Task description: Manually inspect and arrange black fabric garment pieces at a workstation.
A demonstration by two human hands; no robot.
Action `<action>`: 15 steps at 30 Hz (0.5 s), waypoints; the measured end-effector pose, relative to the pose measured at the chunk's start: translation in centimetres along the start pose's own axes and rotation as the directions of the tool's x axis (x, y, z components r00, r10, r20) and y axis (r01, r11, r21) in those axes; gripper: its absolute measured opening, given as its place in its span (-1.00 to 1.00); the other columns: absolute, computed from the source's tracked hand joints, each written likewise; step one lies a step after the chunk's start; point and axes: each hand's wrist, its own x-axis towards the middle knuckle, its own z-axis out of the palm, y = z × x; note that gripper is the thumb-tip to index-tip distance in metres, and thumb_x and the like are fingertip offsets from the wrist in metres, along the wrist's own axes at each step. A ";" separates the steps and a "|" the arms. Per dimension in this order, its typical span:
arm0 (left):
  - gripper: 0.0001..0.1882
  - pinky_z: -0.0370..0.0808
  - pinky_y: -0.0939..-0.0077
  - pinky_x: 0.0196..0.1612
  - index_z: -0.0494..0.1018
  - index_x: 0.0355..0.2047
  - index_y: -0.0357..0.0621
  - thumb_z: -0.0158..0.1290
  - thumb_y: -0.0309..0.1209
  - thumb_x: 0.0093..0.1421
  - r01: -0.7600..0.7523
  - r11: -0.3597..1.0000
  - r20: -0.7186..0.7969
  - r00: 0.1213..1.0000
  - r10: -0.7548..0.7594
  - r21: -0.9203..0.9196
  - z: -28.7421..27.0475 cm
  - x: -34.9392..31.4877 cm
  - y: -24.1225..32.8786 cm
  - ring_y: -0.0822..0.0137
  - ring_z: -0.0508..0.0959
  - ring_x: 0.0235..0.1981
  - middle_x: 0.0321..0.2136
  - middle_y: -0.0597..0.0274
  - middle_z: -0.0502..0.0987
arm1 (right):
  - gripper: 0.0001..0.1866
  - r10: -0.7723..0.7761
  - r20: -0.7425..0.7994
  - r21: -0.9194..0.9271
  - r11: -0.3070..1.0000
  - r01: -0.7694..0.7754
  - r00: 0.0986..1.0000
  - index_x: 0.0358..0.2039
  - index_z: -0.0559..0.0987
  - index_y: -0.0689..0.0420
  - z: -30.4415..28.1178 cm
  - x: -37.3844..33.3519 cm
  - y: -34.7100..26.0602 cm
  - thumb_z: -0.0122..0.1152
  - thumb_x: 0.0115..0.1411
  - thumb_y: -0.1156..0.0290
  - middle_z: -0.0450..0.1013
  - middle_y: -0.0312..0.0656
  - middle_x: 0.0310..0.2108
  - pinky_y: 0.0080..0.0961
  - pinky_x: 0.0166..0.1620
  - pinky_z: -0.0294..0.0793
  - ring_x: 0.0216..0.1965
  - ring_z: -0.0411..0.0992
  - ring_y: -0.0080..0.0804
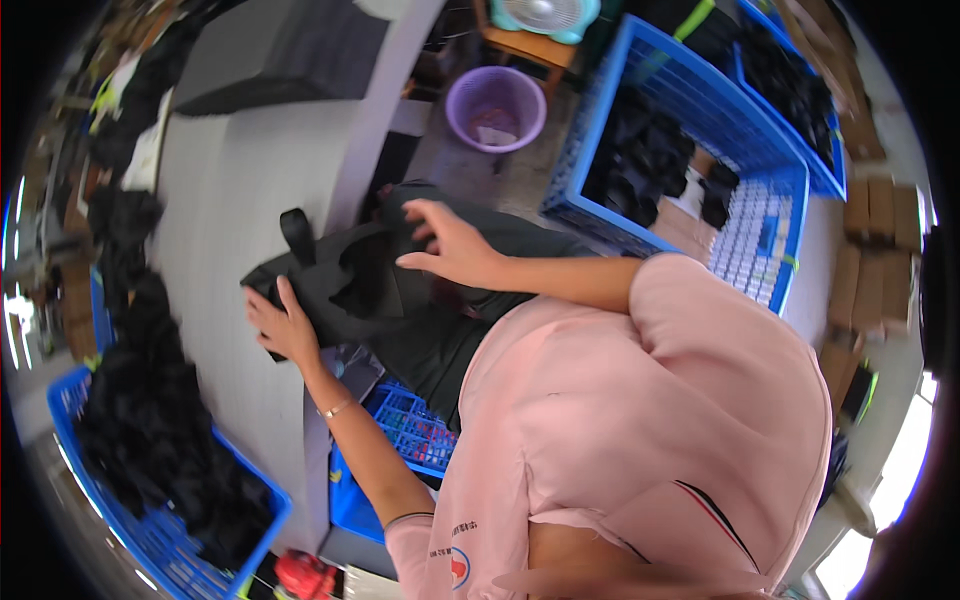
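Note:
A black fabric piece that looks like a bag, with a short loop strap standing up from it, lies over the table's edge and toward my lap. On its left end rests my left hand, fingers spread along the fabric and not closed round it. My right hand is held over the dark fabric on the right side, thumb and fingers apart with nothing between them. Whether its fingertips touch the fabric I cannot tell. A dark opening or fold shows in the middle of the piece, between my hands.
The grey table carries a large dark box-shaped thing at its far end. Blue crates with black pieces stand left and right. A purple basket and a fan are ahead. Another blue crate sits below the bag.

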 end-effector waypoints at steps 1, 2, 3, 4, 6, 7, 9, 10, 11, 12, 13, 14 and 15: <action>-0.14 -0.08 -0.27 0.31 0.02 0.39 -0.09 -0.22 0.26 0.30 0.010 1.000 0.022 1.000 -0.010 -0.014 0.2 -1.0 1.2 0.04 0.06 0.39 0.35 -0.06 0.09 | -0.42 0.153 0.136 0.218 0.959 -0.180 0.979 0.10 0.41 0.23 0.2 0.4 0.7 0.39 0.10 0.33 0.44 -0.12 0.00 -0.38 0.06 0.41 -0.05 0.44 -0.32; -0.13 -0.10 -0.25 0.32 0.01 0.39 -0.12 -0.23 0.26 0.31 0.029 0.999 0.034 0.999 -0.028 -0.025 0.2 -1.8 2.2 0.03 0.04 0.40 0.36 -0.07 0.09 | -0.49 0.243 0.307 0.402 0.843 -0.357 0.920 0.06 0.48 0.25 0.2 0.8 1.4 0.38 0.10 0.40 0.50 -0.16 -0.05 -0.41 0.03 0.43 -0.05 0.43 -0.40; -0.13 -0.10 -0.25 0.32 0.01 0.39 -0.12 -0.23 0.26 0.31 -0.001 1.000 0.040 0.999 0.002 -0.030 0.3 -2.4 3.3 0.03 0.04 0.40 0.36 -0.07 0.09 | -0.49 0.243 0.278 0.416 0.842 -0.345 0.929 0.06 0.48 0.25 0.0 0.7 2.1 0.38 0.10 0.40 0.50 -0.16 -0.05 -0.41 0.03 0.43 -0.05 0.43 -0.40; -0.16 -0.05 -0.15 0.33 -0.01 0.40 -0.14 -0.22 0.20 0.33 -0.014 0.990 0.041 0.999 0.019 -0.138 0.4 -3.1 4.1 0.01 0.06 0.39 0.36 -0.09 0.09 | -0.53 0.282 0.280 0.476 0.789 -0.387 0.918 0.02 0.52 0.26 0.0 0.2 2.5 0.38 0.08 0.46 0.53 -0.17 -0.08 -0.42 0.02 0.45 -0.06 0.44 -0.41; -0.19 -0.01 -0.06 0.35 -0.03 0.40 -0.16 -0.20 0.14 0.36 -0.044 0.968 0.053 0.997 0.059 -0.248 0.0 -3.7 5.1 -0.02 0.08 0.38 0.36 -0.10 0.09 | -0.57 0.323 0.262 0.546 0.727 -0.416 0.909 -0.02 0.57 0.27 -1.4 -0.4 3.9 0.39 0.06 0.53 0.55 -0.18 -0.11 -0.44 0.00 0.47 -0.06 0.45 -0.42; -0.25 0.06 0.06 0.34 0.02 0.38 -0.20 -0.18 0.06 0.37 0.027 0.842 -0.010 0.999 -0.038 -0.539 -0.8 -4.0 5.6 -0.03 0.13 0.36 0.34 -0.12 0.13 | -0.60 0.396 0.220 0.549 0.705 -0.448 0.892 -0.04 0.58 0.26 -3.3 -0.7 4.7 0.36 0.06 0.57 0.55 -0.16 -0.12 -0.40 -0.04 0.50 -0.12 0.48 -0.39; -0.31 0.13 0.17 0.33 0.08 0.35 -0.24 -0.17 -0.02 0.39 0.066 0.622 -0.019 0.991 -0.130 -0.780 -1.4 -4.6 5.7 -0.05 0.19 0.33 0.32 -0.14 0.17 | -0.64 0.505 0.124 0.639 0.618 -0.458 0.854 -0.09 0.61 0.26 -8.0 -1.9 6.9 0.32 0.05 0.63 0.55 -0.11 -0.13 -0.33 -0.07 0.54 -0.19 0.53 -0.31; -0.38 0.19 0.20 0.30 0.17 0.30 -0.27 -0.16 -0.08 0.40 0.035 0.708 -0.066 0.991 -0.115 -0.706 -1.9 -4.4 4.9 -0.06 0.24 0.29 0.28 -0.14 0.23 | -0.66 0.541 0.084 0.716 0.552 -0.429 0.837 -0.10 0.61 0.26 -10.6 -3.0 7.8 0.32 0.05 0.64 0.56 -0.09 -0.14 -0.30 -0.04 0.56 -0.21 0.55 -0.27; -0.44 0.24 0.22 0.27 0.26 0.25 -0.30 -0.16 -0.13 0.41 0.008 0.784 -0.112 0.989 -0.098 -0.621 -2.1 -4.2 3.9 -0.08 0.30 0.25 0.24 -0.15 0.29 | -0.66 0.574 -0.013 0.798 0.499 -0.337 0.819 -0.11 0.61 0.29 -13.3 -4.4 7.7 0.33 0.04 0.64 0.57 -0.07 -0.15 -0.28 -0.02 0.56 -0.17 0.56 -0.24; -0.44 0.24 0.22 0.27 0.26 0.25 -0.30 -0.16 -0.13 0.41 0.002 0.785 -0.113 0.989 -0.091 -0.620 -1.8 -4.0 2.1 -0.08 0.30 0.25 0.24 -0.15 0.29 | -0.67 0.607 -0.100 0.864 0.446 -0.234 0.789 -0.12 0.60 0.31 -15.9 -6.0 7.3 0.34 0.03 0.65 0.57 -0.06 -0.17 -0.26 0.00 0.57 -0.14 0.56 -0.21; -0.47 0.25 0.19 0.25 0.32 0.19 -0.33 -0.16 -0.14 0.41 -0.047 0.934 -0.165 0.986 -0.013 -0.355 -0.7 -4.0 0.1 -0.09 0.32 0.23 0.21 -0.15 0.33 | -0.65 0.621 -0.162 0.892 0.425 -0.155 0.767 -0.10 0.59 0.31 -18.8 -7.8 8.3 0.34 0.04 0.64 0.58 -0.04 -0.17 -0.24 0.01 0.57 -0.11 0.56 -0.19; -0.49 0.26 0.15 0.24 0.39 0.13 -0.36 -0.15 -0.15 0.40 -0.095 0.994 -0.189 0.979 0.082 -0.060 0.2 -3.9 -0.8 -0.09 0.34 0.21 0.18 -0.16 0.36 | -0.66 0.605 -0.263 0.855 0.506 -0.109 0.751 -0.07 0.58 0.23 -22.0 -10.0 10.8 0.29 0.10 0.59 0.56 -0.14 -0.14 -0.27 -0.01 0.56 -0.15 0.56 -0.26; -0.49 0.26 0.15 0.24 0.39 0.13 -0.36 -0.15 -0.15 0.40 -0.110 0.993 -0.207 0.973 0.100 -0.041 -0.7 -3.9 -0.4 -0.09 0.34 0.21 0.18 -0.16 0.36 | -0.70 0.637 -0.422 0.812 0.582 -0.044 0.645 -0.10 0.58 0.20 -24.2 -11.4 12.5 0.27 0.12 0.57 0.56 -0.16 -0.14 -0.26 -0.01 0.56 -0.13 0.55 -0.28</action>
